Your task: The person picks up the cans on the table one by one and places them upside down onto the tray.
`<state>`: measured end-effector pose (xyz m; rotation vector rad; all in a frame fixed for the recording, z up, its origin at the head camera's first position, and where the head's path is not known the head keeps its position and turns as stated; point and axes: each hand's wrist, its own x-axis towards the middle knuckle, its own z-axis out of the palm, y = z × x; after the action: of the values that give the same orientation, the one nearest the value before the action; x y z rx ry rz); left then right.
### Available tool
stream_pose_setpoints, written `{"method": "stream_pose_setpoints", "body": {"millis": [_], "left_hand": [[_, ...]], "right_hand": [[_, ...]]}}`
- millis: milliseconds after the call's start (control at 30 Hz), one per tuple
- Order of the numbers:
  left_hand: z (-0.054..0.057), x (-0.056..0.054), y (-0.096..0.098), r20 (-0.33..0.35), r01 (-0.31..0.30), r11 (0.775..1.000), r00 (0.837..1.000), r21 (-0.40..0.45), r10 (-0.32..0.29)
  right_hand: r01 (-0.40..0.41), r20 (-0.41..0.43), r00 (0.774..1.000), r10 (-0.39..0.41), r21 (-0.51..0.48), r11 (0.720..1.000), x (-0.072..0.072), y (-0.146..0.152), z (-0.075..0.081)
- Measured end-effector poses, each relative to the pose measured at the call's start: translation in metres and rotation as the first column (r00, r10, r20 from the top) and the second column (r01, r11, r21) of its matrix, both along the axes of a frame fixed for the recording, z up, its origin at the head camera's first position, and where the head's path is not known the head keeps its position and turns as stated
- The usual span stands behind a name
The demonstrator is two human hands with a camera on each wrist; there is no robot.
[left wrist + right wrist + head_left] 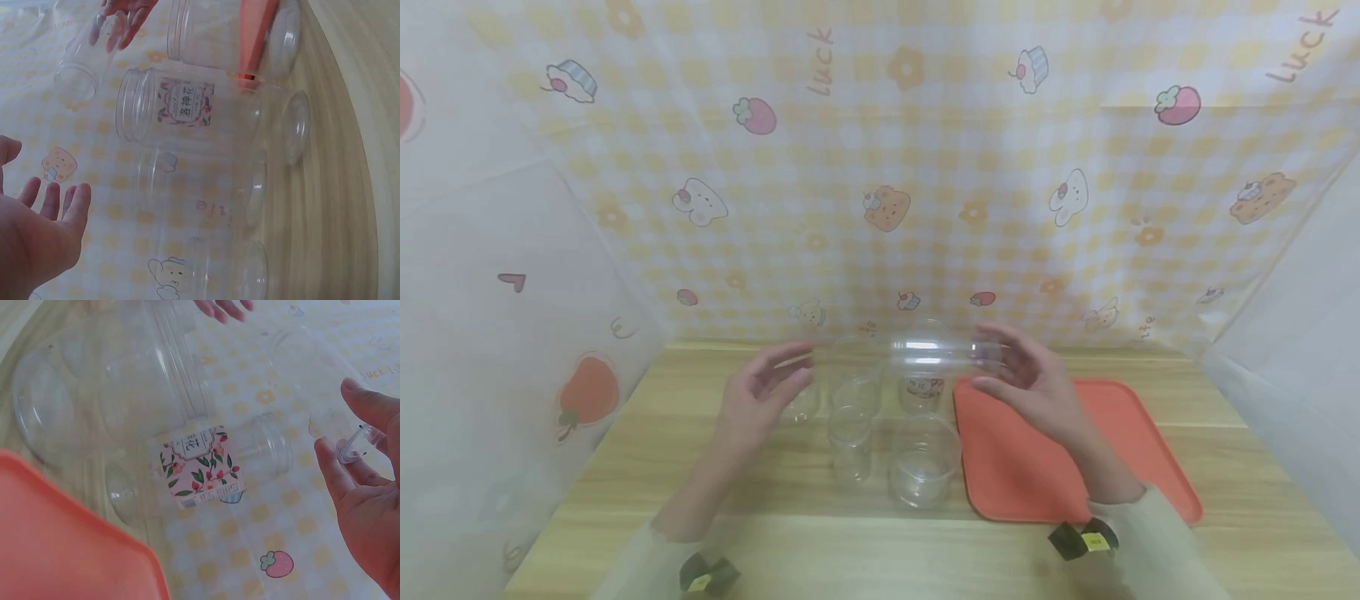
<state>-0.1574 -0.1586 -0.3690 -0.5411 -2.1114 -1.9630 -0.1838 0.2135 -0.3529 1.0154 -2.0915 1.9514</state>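
My right hand (pixel 1033 383) grips one end of a slim clear jar (pixel 925 357), holding it sideways above the other jars. The thumb is on one side and the fingers on the other, as the right wrist view shows. My left hand (pixel 758 400) is held out with loosely bent fingers and nothing in it, apart from the held jar's free end. Below stand a clear jar with a floral label (pixel 185 103), a wide clear jar (pixel 923 471) in front, and slim clear jars (pixel 850 454) left of it. Behind the left fingers is another clear jar (pixel 802 407).
An orange-red tray (pixel 1131 442) lies on the wooden table (pixel 790 550) to the right, under my right forearm. A checked cloth (pixel 820 167) with printed cartoons hangs behind the table. White sheets (pixel 467 358) close in the sides.
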Motion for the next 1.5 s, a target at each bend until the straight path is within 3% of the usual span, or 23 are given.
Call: {"method": "stream_pose_setpoints", "body": {"millis": [400, 700, 867, 1233, 1500], "left_hand": [[-0.005, 0.006, -0.022, -0.047, -0.016, 0.997, 0.999, -0.071, 0.012], [-0.008, 0.013, -0.041, -0.002, -0.091, 0.992, 0.996, -0.091, 0.091], [-0.010, 0.016, -0.051, 0.013, -0.122, 0.984, 0.992, -0.129, 0.125], [-0.011, 0.022, -0.062, 0.006, -0.145, 0.978, 0.989, -0.150, 0.147], [-0.015, 0.023, -0.068, -0.004, -0.152, 0.976, 0.988, -0.154, 0.153]], "right_hand": [[0.032, -0.028, 0.999, -0.032, 0.018, 0.999, 0.000, 0.031, -0.001], [0.070, -0.006, 0.998, -0.070, 0.036, 0.997, 0.006, 0.057, 0.002], [0.062, -0.035, 0.997, -0.062, 0.010, 0.998, 0.006, 0.066, 0.003], [0.100, -0.013, 0.995, -0.100, 0.024, 0.995, 0.009, 0.089, 0.002], [0.138, -0.062, 0.989, -0.135, 0.064, 0.988, 0.008, 0.108, 0.003]]}}
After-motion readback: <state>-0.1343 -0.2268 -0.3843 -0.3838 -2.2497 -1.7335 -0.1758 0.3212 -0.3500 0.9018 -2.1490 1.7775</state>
